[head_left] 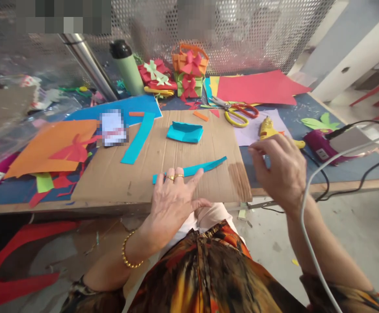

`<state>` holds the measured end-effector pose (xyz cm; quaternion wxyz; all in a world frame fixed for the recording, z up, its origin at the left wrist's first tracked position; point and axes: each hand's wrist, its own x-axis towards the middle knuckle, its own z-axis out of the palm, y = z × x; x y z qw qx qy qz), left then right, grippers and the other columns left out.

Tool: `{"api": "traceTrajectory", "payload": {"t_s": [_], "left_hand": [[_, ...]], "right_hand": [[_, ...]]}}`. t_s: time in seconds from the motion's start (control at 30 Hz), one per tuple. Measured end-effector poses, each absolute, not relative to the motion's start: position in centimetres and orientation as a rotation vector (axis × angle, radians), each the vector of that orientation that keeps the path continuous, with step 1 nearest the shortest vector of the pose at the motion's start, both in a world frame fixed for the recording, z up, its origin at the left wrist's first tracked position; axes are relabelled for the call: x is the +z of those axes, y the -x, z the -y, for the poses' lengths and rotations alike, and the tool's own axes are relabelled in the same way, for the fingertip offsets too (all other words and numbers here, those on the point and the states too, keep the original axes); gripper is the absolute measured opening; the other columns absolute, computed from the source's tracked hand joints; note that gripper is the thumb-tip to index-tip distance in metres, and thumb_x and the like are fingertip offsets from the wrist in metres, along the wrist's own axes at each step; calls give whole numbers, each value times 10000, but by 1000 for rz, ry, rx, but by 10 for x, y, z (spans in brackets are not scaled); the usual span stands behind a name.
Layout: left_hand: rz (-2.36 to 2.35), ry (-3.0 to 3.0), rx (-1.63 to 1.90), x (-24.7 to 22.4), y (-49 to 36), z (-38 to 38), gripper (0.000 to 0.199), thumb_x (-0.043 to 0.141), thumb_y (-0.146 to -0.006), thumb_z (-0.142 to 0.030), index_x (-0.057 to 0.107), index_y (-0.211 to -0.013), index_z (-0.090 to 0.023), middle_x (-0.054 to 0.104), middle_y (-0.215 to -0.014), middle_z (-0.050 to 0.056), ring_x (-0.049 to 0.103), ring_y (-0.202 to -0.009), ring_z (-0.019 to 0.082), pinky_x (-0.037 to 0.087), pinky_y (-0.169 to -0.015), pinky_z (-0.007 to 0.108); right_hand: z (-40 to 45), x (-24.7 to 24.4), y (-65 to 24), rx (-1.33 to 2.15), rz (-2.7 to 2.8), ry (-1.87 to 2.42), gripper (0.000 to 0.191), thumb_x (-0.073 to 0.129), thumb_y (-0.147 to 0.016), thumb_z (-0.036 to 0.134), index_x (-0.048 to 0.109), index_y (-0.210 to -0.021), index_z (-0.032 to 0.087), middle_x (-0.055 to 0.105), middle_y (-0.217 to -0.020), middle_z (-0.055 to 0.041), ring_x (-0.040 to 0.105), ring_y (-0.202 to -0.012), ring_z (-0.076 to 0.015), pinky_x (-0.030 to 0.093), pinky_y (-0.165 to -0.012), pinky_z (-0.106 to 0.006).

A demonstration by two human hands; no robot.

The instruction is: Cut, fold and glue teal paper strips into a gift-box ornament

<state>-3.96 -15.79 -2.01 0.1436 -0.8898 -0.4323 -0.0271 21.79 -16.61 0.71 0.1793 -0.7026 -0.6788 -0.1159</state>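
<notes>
**Strip pinned, glue gun within reach**

While the left hand (pixel 173 198) lies flat with fingers spread, pressing the near end of a curved turquoise paper strip (pixel 205 167) onto the cardboard sheet (pixel 163 152), the right hand (pixel 279 169) hangs just above the table edge, fingers loosely curled and part open, gripping nothing that I can see. It is closest to the yellow glue gun (pixel 267 128), which lies just beyond its fingertips; a purple glue gun (pixel 320 145) sits further right. A folded turquoise paper piece (pixel 185 132) rests mid-cardboard, well apart from the strip, with scissors (pixel 238 113) behind it. This looks like the holding step before gluing: the strip is steadied. The next move likely calls for the right hand to close on the yellow gun and bring its tip to the strip while the left keeps the paper from sliding.
</notes>
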Motion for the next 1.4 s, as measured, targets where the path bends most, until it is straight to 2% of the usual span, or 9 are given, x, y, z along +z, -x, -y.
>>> {"api": "traceTrajectory", "payload": {"t_s": [0.13,0.2,0.3,0.43,0.67,0.9,1.1,1.3,1.4], "left_hand": [[1215,2535,-147,-21,41,158,883,298,-894,-869,624,-1513,-330,684,-1154,183,596,-1026,328,463,-852,445],[1204,2525,-160,-19,41,159,842,329,-912,-845,640,-1497,-324,686,-1132,184,605,-1025,333,467,-849,444],[1208,2528,-122,-17,40,160,801,368,-936,-817,622,-1516,-325,687,-1107,183,615,-996,335,473,-827,443],[1240,2537,-71,-15,38,161,818,464,-897,-817,590,-1544,-333,678,-1177,194,613,-1049,350,481,-859,451],[1231,2535,-49,-16,39,162,763,525,-931,-742,569,-1564,-318,671,-1182,209,610,-1086,367,490,-876,463],[1228,2520,-88,-17,37,163,809,406,-928,-787,594,-1546,-300,683,-1152,218,630,-1025,362,502,-842,468],[1266,2512,-53,-19,36,169,743,370,-1028,-697,556,-1577,-232,683,-1113,215,615,-1022,361,487,-860,488],[1254,2533,-99,-28,39,167,813,309,-1008,-759,554,-1576,-233,674,-1082,192,592,-985,348,470,-860,491],[1247,2520,-132,-30,39,167,844,260,-986,-791,560,-1570,-260,671,-1090,184,584,-976,339,467,-860,486]], "right_hand": [[189,-18,-187,-447,2159,1404,332,443,-1097,286,721,-1253,193,755,-1284,-155,680,-1154,-297,528,-980,-454],[190,-32,-173,-363,2346,1278,447,457,-1100,434,659,-1407,179,681,-1460,-165,609,-1360,-312,487,-1131,-498],[189,-47,-166,-254,2402,1348,690,388,-1078,590,557,-1537,103,605,-1549,-215,545,-1464,-331,421,-1234,-545],[196,-57,-174,-226,2386,1420,757,370,-1077,613,478,-1593,69,519,-1623,-216,468,-1544,-324,374,-1282,-556],[202,-64,-177,-265,2335,1468,752,370,-1082,608,494,-1575,54,506,-1619,-230,452,-1555,-319,359,-1291,-575],[199,-52,-181,-120,2340,1473,691,352,-1097,573,517,-1570,97,533,-1605,-189,469,-1542,-324,368,-1274,-628],[202,-56,-174,-159,2263,1518,606,369,-1112,520,568,-1536,135,581,-1571,-167,503,-1521,-312,347,-1283,-622],[213,-50,-173,-345,2016,1703,602,507,-1071,510,558,-1525,118,660,-1476,-231,612,-1412,-373,403,-1229,-633],[212,-42,-172,-405,2036,1625,638,543,-1058,495,507,-1562,104,621,-1513,-253,566,-1457,-383,414,-1225,-640]]}}
